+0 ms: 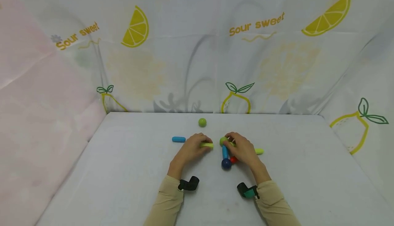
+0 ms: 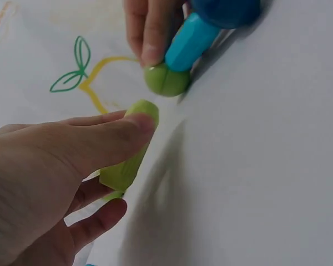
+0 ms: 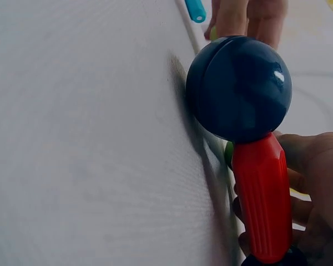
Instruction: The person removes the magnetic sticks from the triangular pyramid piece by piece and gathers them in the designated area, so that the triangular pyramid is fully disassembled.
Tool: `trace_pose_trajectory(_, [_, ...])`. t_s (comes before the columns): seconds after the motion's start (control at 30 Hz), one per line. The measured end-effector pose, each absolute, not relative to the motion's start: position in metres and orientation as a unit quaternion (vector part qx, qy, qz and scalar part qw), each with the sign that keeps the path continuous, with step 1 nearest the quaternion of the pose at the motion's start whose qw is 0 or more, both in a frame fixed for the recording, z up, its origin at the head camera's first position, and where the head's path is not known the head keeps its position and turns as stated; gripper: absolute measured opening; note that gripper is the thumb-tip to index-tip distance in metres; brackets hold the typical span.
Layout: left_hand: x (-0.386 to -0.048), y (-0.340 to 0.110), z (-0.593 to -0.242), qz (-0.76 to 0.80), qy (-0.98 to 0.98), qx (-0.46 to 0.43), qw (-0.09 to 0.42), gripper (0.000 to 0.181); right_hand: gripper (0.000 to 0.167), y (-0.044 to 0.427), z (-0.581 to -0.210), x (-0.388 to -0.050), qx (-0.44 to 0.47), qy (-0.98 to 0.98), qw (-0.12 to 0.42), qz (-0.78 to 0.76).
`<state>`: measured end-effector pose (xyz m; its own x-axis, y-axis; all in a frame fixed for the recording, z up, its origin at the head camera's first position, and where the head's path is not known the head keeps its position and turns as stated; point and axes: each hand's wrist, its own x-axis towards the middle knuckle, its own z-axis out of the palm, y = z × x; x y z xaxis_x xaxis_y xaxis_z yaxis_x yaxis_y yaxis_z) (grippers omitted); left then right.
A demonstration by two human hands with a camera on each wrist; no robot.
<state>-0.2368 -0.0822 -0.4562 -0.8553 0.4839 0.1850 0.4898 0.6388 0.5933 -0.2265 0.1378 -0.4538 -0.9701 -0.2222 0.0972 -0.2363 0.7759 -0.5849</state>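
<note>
My left hand (image 1: 194, 148) pinches a yellow-green rod (image 2: 127, 149) between thumb and fingers, one end pointing toward the other hand. My right hand (image 1: 243, 148) grips the green ball (image 2: 167, 80) at the end of a joined toy piece. From that ball a blue rod (image 1: 225, 152) runs to a dark blue ball (image 3: 238, 88). A red rod (image 3: 263, 199) leads from the dark blue ball to another dark ball (image 3: 288, 258), partly cut off in the right wrist view. A yellow-green rod (image 1: 259, 151) shows beyond the right hand, its middle hidden.
A loose blue rod (image 1: 178, 139) lies left of the left hand on the white table (image 1: 123, 171). Another green ball (image 1: 202, 122) sits near the table's back edge. A printed cloth (image 1: 184, 65) hangs behind.
</note>
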Motion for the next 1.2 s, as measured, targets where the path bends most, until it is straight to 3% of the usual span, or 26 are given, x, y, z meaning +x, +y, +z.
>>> trace_pose_trajectory(0.27, [-0.234,-0.119,-0.446,-0.391,-0.886,-0.248,-0.017,0.019,0.035,0.141,-0.452,-0.226,0.125,-0.938,-0.006,0.322])
trace_pose_trajectory(0.67, [-0.230,-0.167,-0.443,-0.400,-0.900,-0.172,0.015,0.016,0.033,0.148,-0.449,-0.227,0.150,-0.928,-0.022,0.341])
trace_pose_trajectory(1.2, [-0.233,-0.173,-0.451,-0.375,-0.910,-0.173,0.037,0.017,0.019,0.150,-0.451,-0.225,0.149,-0.934,-0.045,0.322])
